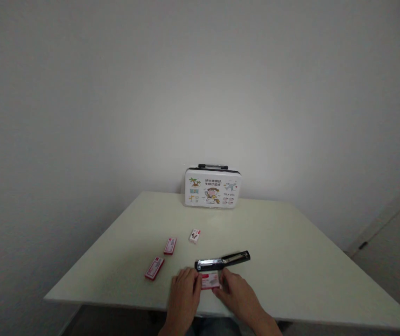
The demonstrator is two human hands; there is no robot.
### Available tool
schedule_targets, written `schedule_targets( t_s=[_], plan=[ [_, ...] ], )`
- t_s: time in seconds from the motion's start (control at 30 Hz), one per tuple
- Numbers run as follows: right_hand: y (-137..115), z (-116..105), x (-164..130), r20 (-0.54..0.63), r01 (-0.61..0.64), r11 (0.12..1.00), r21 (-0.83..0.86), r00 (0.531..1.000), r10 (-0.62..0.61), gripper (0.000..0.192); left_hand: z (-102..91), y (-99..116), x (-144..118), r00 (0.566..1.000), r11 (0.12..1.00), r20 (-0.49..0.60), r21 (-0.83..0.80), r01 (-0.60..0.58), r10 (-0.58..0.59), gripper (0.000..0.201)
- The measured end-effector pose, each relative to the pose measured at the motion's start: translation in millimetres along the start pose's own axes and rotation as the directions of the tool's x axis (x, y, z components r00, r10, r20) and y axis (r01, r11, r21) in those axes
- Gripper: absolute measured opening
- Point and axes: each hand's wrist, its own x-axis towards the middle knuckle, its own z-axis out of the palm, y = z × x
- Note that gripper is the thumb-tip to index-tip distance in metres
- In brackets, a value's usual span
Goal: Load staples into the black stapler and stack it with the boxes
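Between my two hands, close to the table's front edge, is a small red-and-white staple box (pixel 209 281). My left hand (pixel 185 290) grips its left end, fingers closed, and my right hand (pixel 238 293) pinches the right end. Just behind the box lies a black stapler (pixel 223 261), folded wide apart so that its metal staple channel shows. Whether the box's end is open cannot be seen, as my fingers cover both ends.
To the left lie two more red-and-white boxes (pixel 154 268) on the white table (pixel 273 242). A small white box with a dark picture (pixel 194 236) sits behind the stapler. A white cartoon-printed case (pixel 213 189) with a black handle stands upright by the wall.
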Motion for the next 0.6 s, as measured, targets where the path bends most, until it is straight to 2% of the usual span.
schedule_targets(
  t_s=[0.07,0.13,0.2,0.27,0.33,0.4,0.47,0.6],
  plan=[
    [21,-8,-1,0.044,-0.094,0.994,0.057,0.995,0.091,0.031,0.9,4,-3,1.0,0.999,-0.011,-0.023,-0.026,0.026,0.028],
    [45,-18,-2,0.024,-0.156,0.978,0.139,0.988,0.155,0.04,2.8,8,-5,0.997,0.997,-0.01,-0.027,-0.075,0.075,0.028],
    [63,-26,-2,-0.025,-0.196,0.941,0.276,0.977,0.211,0.048,5.8,11,-5,0.995,0.995,-0.002,0.003,-0.101,0.101,0.035],
    [70,-32,1,-0.026,-0.188,0.864,0.468,0.974,0.226,0.061,9.0,12,-4,0.996,0.995,0.008,0.04,-0.089,0.089,0.041],
    [65,-37,10,-0.012,-0.122,0.765,0.633,0.986,0.167,0.069,11.4,13,-3,0.998,0.996,0.017,0.058,-0.069,0.068,0.044],
    [53,-42,22,-0.024,-0.034,0.711,0.703,0.997,0.072,0.065,13.1,13,-2,0.998,0.997,0.018,0.061,-0.056,0.055,0.048],
    [36,-48,36,-0.012,0.029,0.721,0.692,1.0,-0.028,0.061,14.9,13,-1,0.999,0.997,0.019,0.065,-0.046,0.045,0.052],
    [2,-54,57,0.061,0.137,0.843,0.52,0.978,-0.197,0.046,19.3,13,-2,0.999,0.996,0.025,0.082,-0.025,0.023,0.057]
  ],
)
